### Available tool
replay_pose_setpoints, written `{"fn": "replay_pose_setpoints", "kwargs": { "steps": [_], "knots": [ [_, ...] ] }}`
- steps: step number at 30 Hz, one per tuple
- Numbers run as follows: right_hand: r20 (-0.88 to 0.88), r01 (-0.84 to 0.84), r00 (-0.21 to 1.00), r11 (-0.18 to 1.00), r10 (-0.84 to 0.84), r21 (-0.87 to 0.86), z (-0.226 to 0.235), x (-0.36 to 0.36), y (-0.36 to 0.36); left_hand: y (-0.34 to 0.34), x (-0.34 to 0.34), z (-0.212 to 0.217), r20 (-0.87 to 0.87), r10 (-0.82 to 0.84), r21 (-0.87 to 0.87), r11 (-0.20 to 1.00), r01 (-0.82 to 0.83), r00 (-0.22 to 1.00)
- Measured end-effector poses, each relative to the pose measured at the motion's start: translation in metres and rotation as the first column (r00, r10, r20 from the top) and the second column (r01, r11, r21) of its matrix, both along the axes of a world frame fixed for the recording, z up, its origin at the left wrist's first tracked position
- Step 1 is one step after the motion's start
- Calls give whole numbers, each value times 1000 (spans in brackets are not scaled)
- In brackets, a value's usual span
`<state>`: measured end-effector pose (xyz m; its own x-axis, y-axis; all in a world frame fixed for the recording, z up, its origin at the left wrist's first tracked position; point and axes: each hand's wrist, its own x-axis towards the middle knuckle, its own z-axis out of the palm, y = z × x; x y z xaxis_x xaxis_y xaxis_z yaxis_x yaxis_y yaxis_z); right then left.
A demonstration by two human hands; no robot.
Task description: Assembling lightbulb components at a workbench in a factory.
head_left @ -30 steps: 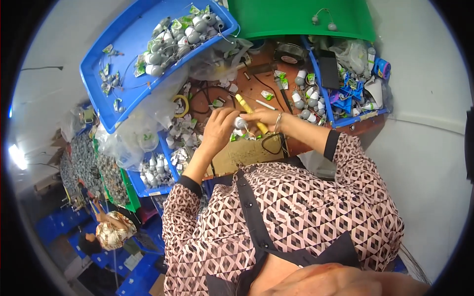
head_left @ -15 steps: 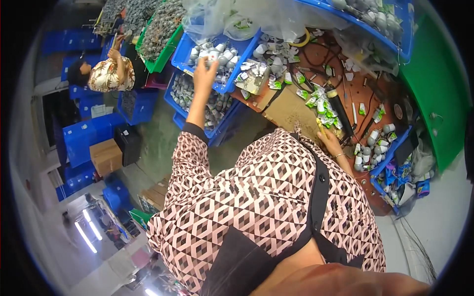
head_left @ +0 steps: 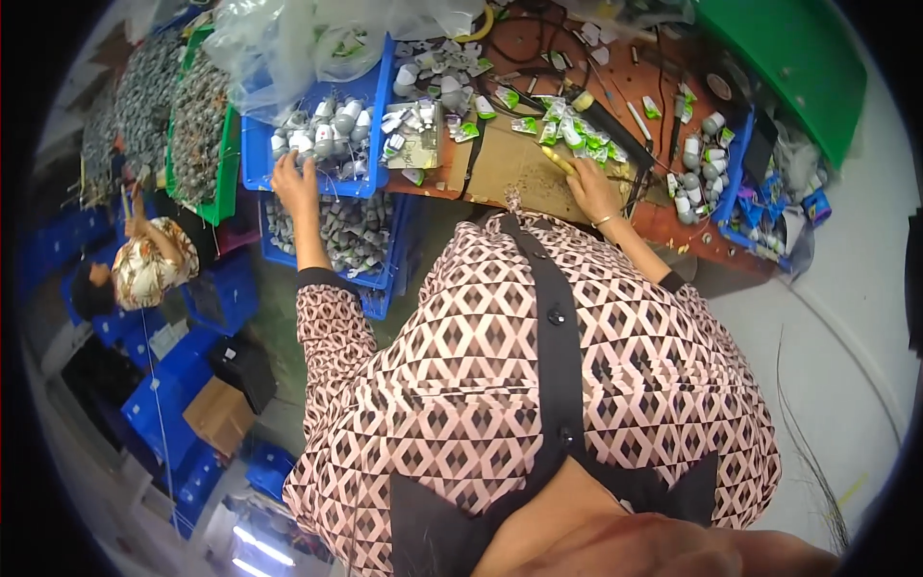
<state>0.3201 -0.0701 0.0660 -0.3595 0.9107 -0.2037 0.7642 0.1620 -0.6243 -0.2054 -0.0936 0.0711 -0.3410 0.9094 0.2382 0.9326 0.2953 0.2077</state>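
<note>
My left hand (head_left: pixel 296 185) reaches over the near rim of a blue bin (head_left: pixel 252 144). Its fingers are apart, with the tips at a white-capped piece among the grey-and-white bulb-shaped pieces (head_left: pixel 341 120) inside. In my right hand (head_left: pixel 594 190), fingers closed, is a slender yellow tool (head_left: pixel 558 161) whose exact kind I cannot make out. It points up and left over a brown cardboard sheet (head_left: pixel 519 159) on the bench. Just beyond the tool lies a pile of green-and-white tags or small packets (head_left: pixel 575 130).
Under the bin sits another blue bin (head_left: pixel 385 279) with grey pieces. More bulb-shaped pieces (head_left: pixel 690 183) lie at the right, beside a blue crate (head_left: pixel 740 159). Cables and a dark rod-like tool (head_left: pixel 611 123) cross the red bench (head_left: pixel 615 77). Another person (head_left: pixel 154 255) works at far left.
The view has turned, shifting the bench left. My left hand held up a white-capped piece before; now it is lower, its fingers apart at the bin's contents. My right hand still holds the yellow tool.
</note>
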Motion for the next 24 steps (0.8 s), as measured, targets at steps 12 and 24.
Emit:
{"fn": "replay_pose_setpoints", "kwargs": {
  "steps": [12,24],
  "knots": [
    [-585,197,811,944,-6,263,244,-22,90,20,23,24,59,29,106,994,-35,998],
    [-239,-2,954,799,182,602,284,70,196,-31,71,53,70,-92,-20,995,93,993]
  ]
}}
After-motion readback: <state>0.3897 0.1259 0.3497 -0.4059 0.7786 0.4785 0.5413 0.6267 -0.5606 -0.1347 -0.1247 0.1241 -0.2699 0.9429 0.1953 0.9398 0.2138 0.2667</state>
